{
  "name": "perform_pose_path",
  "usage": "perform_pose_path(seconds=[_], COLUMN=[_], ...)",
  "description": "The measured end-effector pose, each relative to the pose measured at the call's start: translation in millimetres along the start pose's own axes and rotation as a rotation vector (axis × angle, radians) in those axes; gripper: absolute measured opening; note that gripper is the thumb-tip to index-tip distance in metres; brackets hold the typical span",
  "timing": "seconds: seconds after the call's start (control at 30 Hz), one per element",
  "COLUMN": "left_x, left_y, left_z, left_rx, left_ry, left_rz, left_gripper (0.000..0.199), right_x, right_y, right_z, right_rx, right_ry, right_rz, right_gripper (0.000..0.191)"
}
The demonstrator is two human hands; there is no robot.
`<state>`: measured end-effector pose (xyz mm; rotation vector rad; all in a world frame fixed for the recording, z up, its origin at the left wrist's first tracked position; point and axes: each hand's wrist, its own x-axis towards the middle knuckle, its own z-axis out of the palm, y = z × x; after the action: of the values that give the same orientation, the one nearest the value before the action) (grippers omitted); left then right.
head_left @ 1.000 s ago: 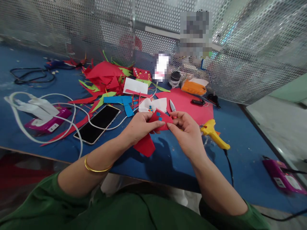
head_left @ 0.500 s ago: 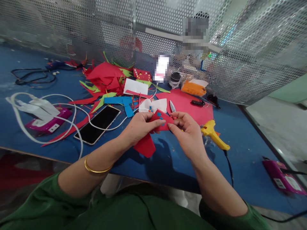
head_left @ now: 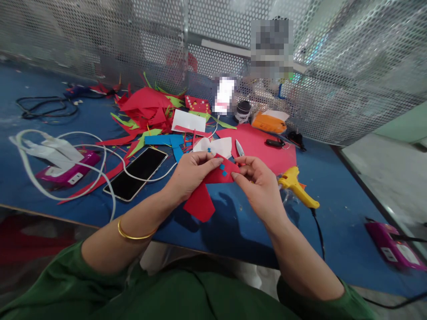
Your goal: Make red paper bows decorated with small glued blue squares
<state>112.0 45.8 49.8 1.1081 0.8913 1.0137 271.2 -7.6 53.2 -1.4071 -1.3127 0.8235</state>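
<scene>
Head: left hand pinches red paper higher.

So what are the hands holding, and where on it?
Red paper: the left hand pinches its upper left part, beside the blue squares, and the right hand its right end.

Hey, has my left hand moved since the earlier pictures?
Yes, slightly: your left hand has shifted away from you and leftward, now covering the near end of the short blue paper strip.
</scene>
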Motion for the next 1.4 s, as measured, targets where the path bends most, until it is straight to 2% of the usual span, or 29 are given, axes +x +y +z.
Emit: perform_pose_path(seconds=[0.2,0.37,0.5,0.6,0.73,0.87,0.97,1.07,1.1,1.17,1.23,1.3,1.37,1.4], left_x=[0,-1,-2,-2,0,4,5,7,7,8,9,8,5,3], left_y=[2,6,6,6,5,4,4,2,1,-1,-2,-1,2,4], left_z=[-2.7,-1.7,-1.4,-2.4,-6.3,-12.0,-14.8,-15.9,-15.9,-15.7,-14.8,-13.3,-11.7,-11.0], left_rx=[0.037,0.094,0.23,0.325,0.335,0.481,0.548,0.656,0.722,0.859,0.951,0.972,0.925,0.886], left_ry=[-0.06,-0.019,-0.038,-0.052,-0.028,-0.014,-0.012,-0.024,-0.034,-0.062,-0.118,-0.164,-0.109,-0.027], left_rz=[-0.039,-0.069,0.021,0.078,0.128,0.195,0.225,0.292,0.328,0.419,0.512,0.593,0.661,0.689], left_gripper=[0.036,0.036,0.032,0.03,0.036,0.028,0.026,0.024,0.022,0.02,0.02,0.019,0.019,0.02], right_x=[3,7,8,9,12,16,17,14,13,11,11,12,14,15], right_y=[5,7,8,9,8,7,3,-4,-6,-8,-7,-3,1,3], right_z=[-2,-1,2,3,2,-4,-15,-27,-30,-32,-30,-27,-24,-23], right_rx=[0.06,0.136,0.2,0.219,0.275,0.254,0.114,-0.236,-0.373,-0.589,-0.691,-0.704,-0.66,-0.619], right_ry=[0.081,0.139,0.095,0.072,0.18,0.239,0.339,0.514,0.499,0.345,0.113,-0.044,-0.071,-0.043], right_rz=[-0.015,-0.006,0.067,0.114,0.08,0.059,-0.09,-0.407,-0.494,-0.607,-0.644,-0.64,-0.604,-0.574], right_gripper=[0.03,0.033,0.049,0.052,0.049,0.048,0.04,0.037,0.036,0.03,0.024,0.021,0.019,0.018])
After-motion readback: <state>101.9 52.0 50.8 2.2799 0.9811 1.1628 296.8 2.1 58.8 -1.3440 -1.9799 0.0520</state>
